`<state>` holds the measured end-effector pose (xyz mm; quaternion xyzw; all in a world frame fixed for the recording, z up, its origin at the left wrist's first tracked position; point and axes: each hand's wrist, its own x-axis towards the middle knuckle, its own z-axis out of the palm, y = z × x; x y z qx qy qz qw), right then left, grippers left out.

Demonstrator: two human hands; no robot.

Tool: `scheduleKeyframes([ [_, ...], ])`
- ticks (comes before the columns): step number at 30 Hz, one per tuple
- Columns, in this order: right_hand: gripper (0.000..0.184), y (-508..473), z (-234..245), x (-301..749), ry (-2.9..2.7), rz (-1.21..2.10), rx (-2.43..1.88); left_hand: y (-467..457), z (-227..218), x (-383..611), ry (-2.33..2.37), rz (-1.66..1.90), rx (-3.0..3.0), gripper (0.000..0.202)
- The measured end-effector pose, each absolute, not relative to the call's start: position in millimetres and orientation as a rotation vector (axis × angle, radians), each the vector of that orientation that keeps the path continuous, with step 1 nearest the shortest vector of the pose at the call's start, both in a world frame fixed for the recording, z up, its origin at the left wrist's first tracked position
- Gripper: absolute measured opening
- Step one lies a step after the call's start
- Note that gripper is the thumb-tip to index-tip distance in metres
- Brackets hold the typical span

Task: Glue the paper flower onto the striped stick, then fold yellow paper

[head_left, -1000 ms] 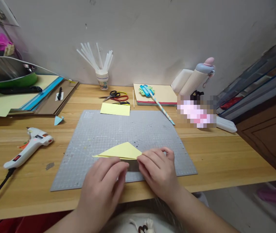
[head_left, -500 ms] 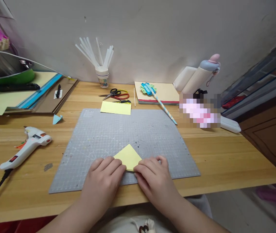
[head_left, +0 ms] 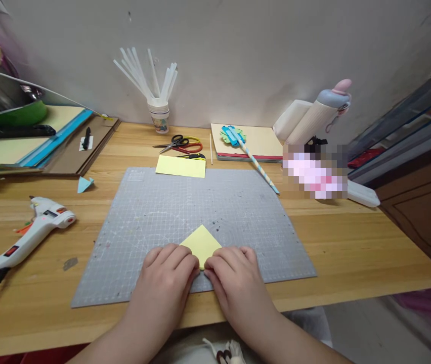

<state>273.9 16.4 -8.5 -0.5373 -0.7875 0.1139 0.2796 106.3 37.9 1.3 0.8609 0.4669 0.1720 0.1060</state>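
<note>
A small folded yellow paper [head_left: 201,243] lies on the grey cutting mat [head_left: 185,202], pointing away from me. My left hand [head_left: 168,278] rests on its near left edge with the fingers curled down on it. Close against that hand, my right hand [head_left: 234,278] presses the near right edge, fingers bent; the fingertips of both hands meet at the paper's near corner. The paper's near part is hidden under my hands.
A white glue gun [head_left: 29,232] lies at the left with its cord running off the desk. Behind the mat are a yellow paper sheet [head_left: 181,166], scissors [head_left: 179,144], a cup of glue sticks [head_left: 158,119], a notebook with a paper flower [head_left: 249,141] and stacked card [head_left: 29,146] at far left.
The raised yellow flap has been folded down flat into a smaller pointed shape. Both hands have closed in together over its near corner.
</note>
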Motion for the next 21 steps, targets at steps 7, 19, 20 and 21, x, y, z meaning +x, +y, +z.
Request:
scheduleKeyframes([
  [7,0.018,17,-16,272,-2.168,0.29,-1.473,38,-1,108,1.364,0.445,2.602,0.016],
  [19,0.015,18,-12,287,-2.163,0.344,-1.508,41,-1,112,1.477,0.349,2.543,0.018],
  [20,0.016,16,-13,292,-2.154,0.326,-1.51,41,-2,112,1.48,0.356,2.537,0.019],
  [21,0.017,14,-14,297,-2.146,0.305,-1.511,42,-2,112,1.482,0.362,2.531,0.019],
])
